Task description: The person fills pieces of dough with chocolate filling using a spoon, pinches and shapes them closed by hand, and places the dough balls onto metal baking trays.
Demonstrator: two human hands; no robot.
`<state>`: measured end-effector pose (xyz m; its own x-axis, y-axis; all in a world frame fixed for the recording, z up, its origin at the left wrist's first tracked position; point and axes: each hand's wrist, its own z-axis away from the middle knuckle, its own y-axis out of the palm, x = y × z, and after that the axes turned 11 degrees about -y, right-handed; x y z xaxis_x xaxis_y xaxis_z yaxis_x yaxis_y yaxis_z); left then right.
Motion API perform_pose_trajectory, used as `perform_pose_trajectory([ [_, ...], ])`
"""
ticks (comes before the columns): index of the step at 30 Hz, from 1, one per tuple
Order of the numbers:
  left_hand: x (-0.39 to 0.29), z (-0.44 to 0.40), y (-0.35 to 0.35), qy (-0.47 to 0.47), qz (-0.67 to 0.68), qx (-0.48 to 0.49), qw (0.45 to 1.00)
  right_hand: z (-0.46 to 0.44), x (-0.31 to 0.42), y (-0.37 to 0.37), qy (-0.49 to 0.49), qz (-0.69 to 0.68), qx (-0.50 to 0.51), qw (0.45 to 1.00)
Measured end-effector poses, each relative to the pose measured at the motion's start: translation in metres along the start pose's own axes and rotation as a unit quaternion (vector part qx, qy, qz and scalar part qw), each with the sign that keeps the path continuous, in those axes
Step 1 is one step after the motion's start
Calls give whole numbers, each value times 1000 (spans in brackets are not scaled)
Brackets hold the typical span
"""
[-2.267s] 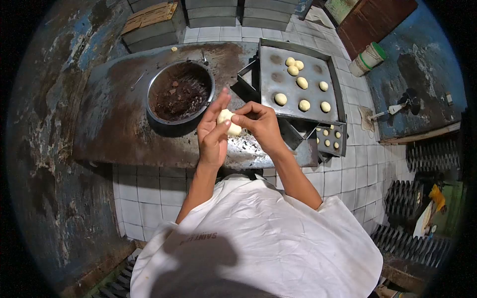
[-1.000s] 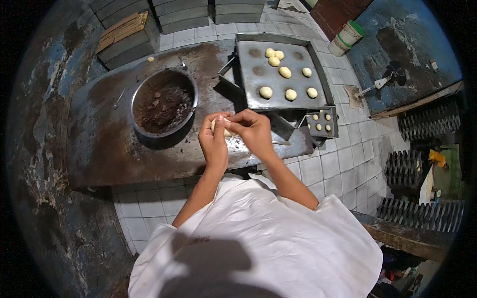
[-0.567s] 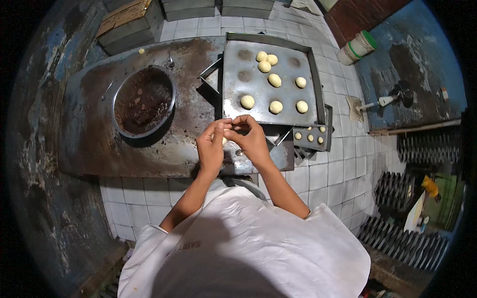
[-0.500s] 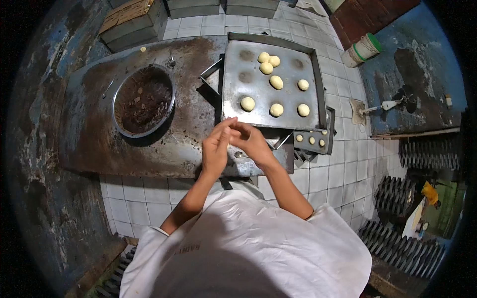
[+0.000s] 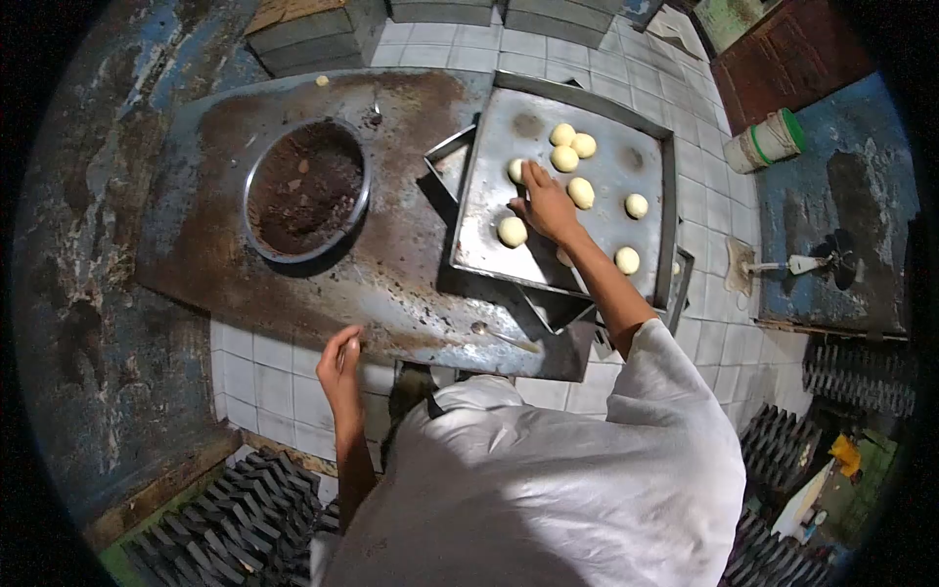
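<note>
Right hand (image 5: 550,207), grip indeterminable, fingers (image 5: 533,178) apparently settling one dough ball (image 5: 514,171) on tray (image 5: 626,181), is calling for gentle release; left hand (image 5: 339,370), empty, fingers parted, is hovering beside bench (image 5: 196,230).

A green-topped bucket (image 5: 766,144) sits by the blue wall (image 5: 787,217), near a brown panel (image 5: 787,61).

A lane is left over the stained metal table (image 5: 210,249) between the round steel bowl (image 5: 306,191) at 10 o'clock and the square, walled metal tray (image 5: 646,235) at 1 o'clock, narrowed by a thin-walled metal tin (image 5: 452,161) at 12 o'clock. The tray's near wall is crossed by the right forearm (image 5: 608,289); inside, room is left at 11 o'clock, bounded by clustered pale dough balls (image 5: 564,158).
</note>
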<state>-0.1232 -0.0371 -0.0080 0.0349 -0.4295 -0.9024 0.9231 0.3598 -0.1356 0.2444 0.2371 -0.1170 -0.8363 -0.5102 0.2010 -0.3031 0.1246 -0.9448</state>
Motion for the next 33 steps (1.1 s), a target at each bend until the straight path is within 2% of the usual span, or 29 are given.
perform_pose_trajectory([
  [1, 9, 5, -14, 6, 9, -39, 999, -1, 3, 3, 9, 28, 5, 1000],
  [2, 15, 10, -24, 15, 2, -46, 999, -15, 5, -11, 31, 28, 83, 996],
  [3, 22, 18, -31, 0, 31, -82, 996, -30, 9, -29, 75, -8, 90, 993],
  [5, 34, 28, -38, -12, 55, -109, 992, -55, -6, -12, 42, -24, -51, 998],
  [7, 41, 31, -36, -72, 129, -143, 979, -75, -20, 33, 36, 78, -103, 991],
  [8, 41, 30, -32, -72, 130, -138, 979, -70, -16, 48, 79, 67, 2, 995],
  [9, 36, 28, -27, -69, 126, -130, 981, -71, -10, 39, 127, -11, 52, 990],
  [11, 26, 25, -20, -11, 78, -105, 991, -70, -11, 46, 93, 21, -66, 993],
  [12, 17, 25, -17, 9, 31, -109, 993, -57, -12, 39, 97, 22, -63, 993],
  [14, 12, 17, -12, 19, 33, -104, 994, -40, -18, -3, 109, -41, -165, 979],
  [16, 13, 14, -9, 23, 29, -104, 994, -5, 0, -55, 198, 70, -151, 966],
  [17, 17, 5, -2, 16, 39, -88, 995, 16, -7, -52, 196, 136, -121, 964],
  [19, 9, -6, 23, 9, 51, -62, 997, 42, -26, -40, 186, 185, -72, 962],
  [20, 1, -10, 41, 11, 35, -14, 999, 51, -31, -43, 190, 189, -73, 961],
  [22, -19, -22, 81, 38, 12, 77, 996, 51, -14, -87, 266, 42, -15, 963],
  [23, -28, -27, 99, 56, 1, 120, 991, 58, -8, -97, 267, 42, -11, 963],
  [24, -46, -26, 119, 60, -17, 149, 987, 64, -3, -104, 290, -226, -97, 925],
  [25, -63, -23, 140, 63, -35, 179, 981, 71, 5, -115, 291, -475, -175, 811],
  [26, -69, -24, 161, 79, -8, 209, 975, 76, 27, -135, 246, -534, -159, 793],
  [29, -82, -14, 208, 83, 49, 283, 954, 92, 96, -167, 237, -637, -128, 723],
  [31, -76, -8, 216, 13, 131, 307, 943, 97, 131, -172, 208, -675, -166, 688],
  [33, -69, -7, 210, 19, 159, 297, 941, 98, 154, -177, 225, -732, -197, 612],
])
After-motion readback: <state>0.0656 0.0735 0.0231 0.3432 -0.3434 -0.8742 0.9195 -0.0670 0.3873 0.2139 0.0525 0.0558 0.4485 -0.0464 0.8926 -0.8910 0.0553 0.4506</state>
